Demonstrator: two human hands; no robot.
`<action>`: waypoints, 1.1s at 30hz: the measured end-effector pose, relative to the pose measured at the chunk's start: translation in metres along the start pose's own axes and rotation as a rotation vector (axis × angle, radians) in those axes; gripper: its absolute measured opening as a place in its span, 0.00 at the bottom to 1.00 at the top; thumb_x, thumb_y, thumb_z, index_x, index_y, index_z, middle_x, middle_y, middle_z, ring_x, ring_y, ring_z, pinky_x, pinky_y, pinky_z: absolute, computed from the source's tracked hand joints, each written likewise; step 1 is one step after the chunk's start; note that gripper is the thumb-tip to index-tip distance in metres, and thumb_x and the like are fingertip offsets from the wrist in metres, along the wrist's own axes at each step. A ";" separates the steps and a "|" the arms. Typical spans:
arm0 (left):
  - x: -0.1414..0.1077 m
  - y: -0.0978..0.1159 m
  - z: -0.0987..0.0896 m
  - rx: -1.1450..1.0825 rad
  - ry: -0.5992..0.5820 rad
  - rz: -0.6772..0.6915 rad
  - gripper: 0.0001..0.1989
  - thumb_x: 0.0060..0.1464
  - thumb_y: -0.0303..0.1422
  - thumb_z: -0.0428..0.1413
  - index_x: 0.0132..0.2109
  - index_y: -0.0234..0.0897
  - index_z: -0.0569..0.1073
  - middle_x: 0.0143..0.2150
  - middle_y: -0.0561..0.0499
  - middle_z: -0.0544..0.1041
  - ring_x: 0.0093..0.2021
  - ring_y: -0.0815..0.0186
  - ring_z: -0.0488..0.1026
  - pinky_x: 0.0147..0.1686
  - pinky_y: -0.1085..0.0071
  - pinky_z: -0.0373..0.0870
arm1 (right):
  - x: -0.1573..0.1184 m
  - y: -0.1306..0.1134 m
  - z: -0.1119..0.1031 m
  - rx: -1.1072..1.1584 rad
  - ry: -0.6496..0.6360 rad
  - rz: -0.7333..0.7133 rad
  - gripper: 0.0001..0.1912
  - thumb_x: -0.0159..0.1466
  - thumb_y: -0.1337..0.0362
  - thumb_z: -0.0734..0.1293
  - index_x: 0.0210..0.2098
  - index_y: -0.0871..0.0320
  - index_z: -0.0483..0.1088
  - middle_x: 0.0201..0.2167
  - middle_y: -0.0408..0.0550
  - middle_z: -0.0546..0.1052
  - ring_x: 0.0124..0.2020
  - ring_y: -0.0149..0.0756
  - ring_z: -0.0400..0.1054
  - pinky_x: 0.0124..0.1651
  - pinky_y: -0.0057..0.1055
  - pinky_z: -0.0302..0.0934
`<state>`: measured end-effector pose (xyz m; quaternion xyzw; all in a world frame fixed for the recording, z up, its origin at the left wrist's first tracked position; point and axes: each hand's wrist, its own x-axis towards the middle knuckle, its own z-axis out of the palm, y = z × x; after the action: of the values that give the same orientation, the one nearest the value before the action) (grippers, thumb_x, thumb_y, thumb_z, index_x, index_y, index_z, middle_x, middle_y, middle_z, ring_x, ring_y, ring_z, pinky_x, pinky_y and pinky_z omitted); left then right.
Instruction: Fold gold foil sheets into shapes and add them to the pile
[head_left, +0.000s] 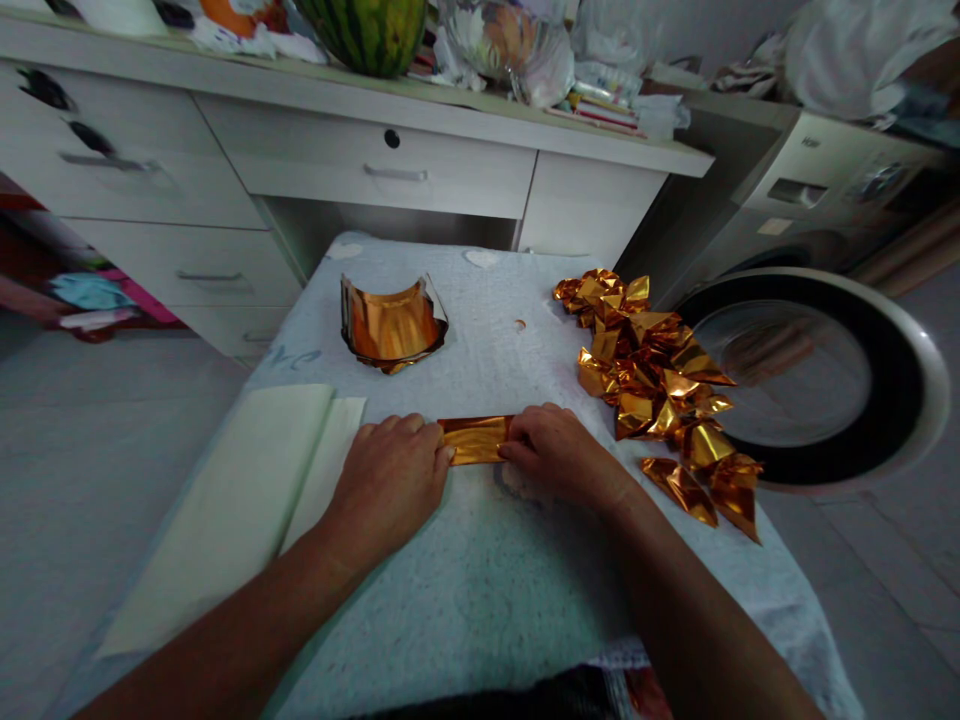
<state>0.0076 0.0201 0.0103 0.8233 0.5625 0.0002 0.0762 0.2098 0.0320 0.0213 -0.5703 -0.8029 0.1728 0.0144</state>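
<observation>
A strip of shiny gold foil paper (pixel 476 441) lies flat on the cloth-covered table, stretched between my two hands. My left hand (pixel 399 462) grips its left end, thumb pressed near the edge. At the other end my right hand (pixel 551 452) pinches the foil with curled fingers. Beyond my left hand stands a curved stack of gold foil sheets (pixel 391 325), its ends bent upward. Folded gold foil pieces (pixel 645 350) are heaped along the table's right side. Pale yellowish paper sheets (pixel 225 500) lie beside my left forearm.
A light blue cloth (pixel 495 600) covers the table. White drawers (pixel 390 170) stand behind it, with a watermelon (pixel 367 30) and bags on the counter above. At right, the washing machine's round door (pixel 810 380) hangs open close to the foil heap.
</observation>
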 end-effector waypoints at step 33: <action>0.001 -0.005 0.005 -0.184 0.053 0.042 0.07 0.62 0.30 0.49 0.38 0.39 0.71 0.38 0.48 0.75 0.41 0.57 0.69 0.39 0.61 0.62 | -0.003 -0.018 0.009 0.081 0.062 -0.206 0.12 0.61 0.77 0.58 0.31 0.59 0.70 0.33 0.46 0.73 0.36 0.33 0.64 0.41 0.30 0.54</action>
<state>0.0043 0.0224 0.0049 0.8241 0.5446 0.0755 0.1366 0.1923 0.0215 0.0182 -0.4887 -0.8489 0.1850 0.0800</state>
